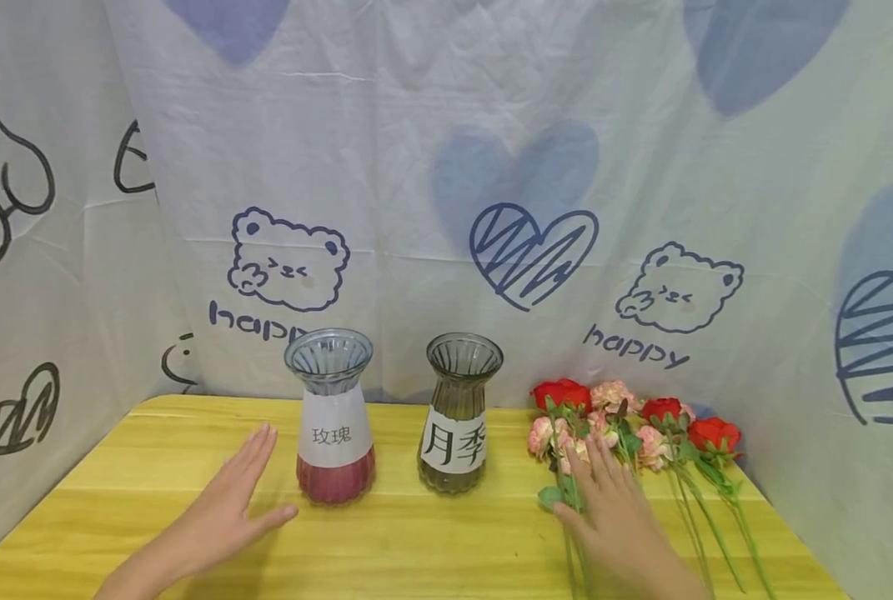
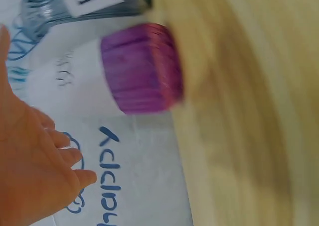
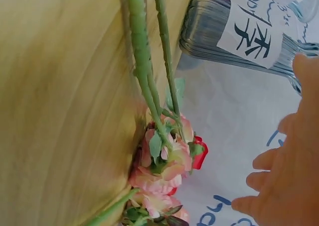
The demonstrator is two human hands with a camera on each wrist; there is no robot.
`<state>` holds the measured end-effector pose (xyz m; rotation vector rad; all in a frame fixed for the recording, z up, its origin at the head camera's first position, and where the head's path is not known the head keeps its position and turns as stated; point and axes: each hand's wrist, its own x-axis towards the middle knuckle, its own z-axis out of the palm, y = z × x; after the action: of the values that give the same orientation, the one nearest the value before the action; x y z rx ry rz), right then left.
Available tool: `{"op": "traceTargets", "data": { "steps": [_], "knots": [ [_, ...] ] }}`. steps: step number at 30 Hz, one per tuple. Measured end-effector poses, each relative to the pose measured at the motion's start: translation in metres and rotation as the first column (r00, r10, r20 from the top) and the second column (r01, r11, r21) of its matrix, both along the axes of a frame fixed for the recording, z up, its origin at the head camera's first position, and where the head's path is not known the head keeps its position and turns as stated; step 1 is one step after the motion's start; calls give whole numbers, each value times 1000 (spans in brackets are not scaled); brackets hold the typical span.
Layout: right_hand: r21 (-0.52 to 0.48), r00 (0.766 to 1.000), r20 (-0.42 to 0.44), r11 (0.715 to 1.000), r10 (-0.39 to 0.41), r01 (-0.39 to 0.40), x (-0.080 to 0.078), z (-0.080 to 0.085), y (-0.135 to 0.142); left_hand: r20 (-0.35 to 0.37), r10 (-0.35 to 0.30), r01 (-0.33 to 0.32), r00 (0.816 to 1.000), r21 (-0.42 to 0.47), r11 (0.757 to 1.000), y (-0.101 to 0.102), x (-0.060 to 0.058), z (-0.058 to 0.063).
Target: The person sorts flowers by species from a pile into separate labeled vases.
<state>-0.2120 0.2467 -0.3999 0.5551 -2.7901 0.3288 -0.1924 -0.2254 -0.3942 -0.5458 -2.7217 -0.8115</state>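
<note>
Red and pink long-stemmed flowers (image 1: 653, 447) lie on the yellow wooden desk (image 1: 416, 542) near the wide-stretched right hand (image 1: 613, 504), the equally wide left hand (image 1: 224, 510) near a flared, pink-bottomed glass vase (image 1: 335, 429).

A pale cloth (image 1: 371, 158) printed with blue hearts (image 1: 517, 179), line-drawn bears (image 1: 288, 262) and "happy" hangs behind a yellow wood-grained desk (image 1: 408, 546).

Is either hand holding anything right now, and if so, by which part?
Nothing is held. The left hand, fingers extended, is beside the pink-bottomed vase; the right hand, fingers extended, is near the flowers.
</note>
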Motion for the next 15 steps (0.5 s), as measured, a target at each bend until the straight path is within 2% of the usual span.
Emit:
{"op": "traceTargets", "data": {
  "steps": [4,7,9,12,15],
  "knots": [
    [-137,1000,17,991,9,-7,0,2,-1,98,9,-25,995,155,988,7,-2,23],
    [-217,1000,7,976,-11,12,-2,4,-1,161,48,-80,986,198,977,10,-6,35],
    [-252,1000,-10,968,-26,23,-5,4,-1,195,50,-98,980,242,965,12,-10,40],
    [-280,998,-46,960,-39,25,-9,4,1,203,6,-82,979,367,927,13,-19,46],
    [-337,998,-39,941,-45,29,-14,4,2,177,-64,-35,982,505,862,11,-29,54]
  ]
}}
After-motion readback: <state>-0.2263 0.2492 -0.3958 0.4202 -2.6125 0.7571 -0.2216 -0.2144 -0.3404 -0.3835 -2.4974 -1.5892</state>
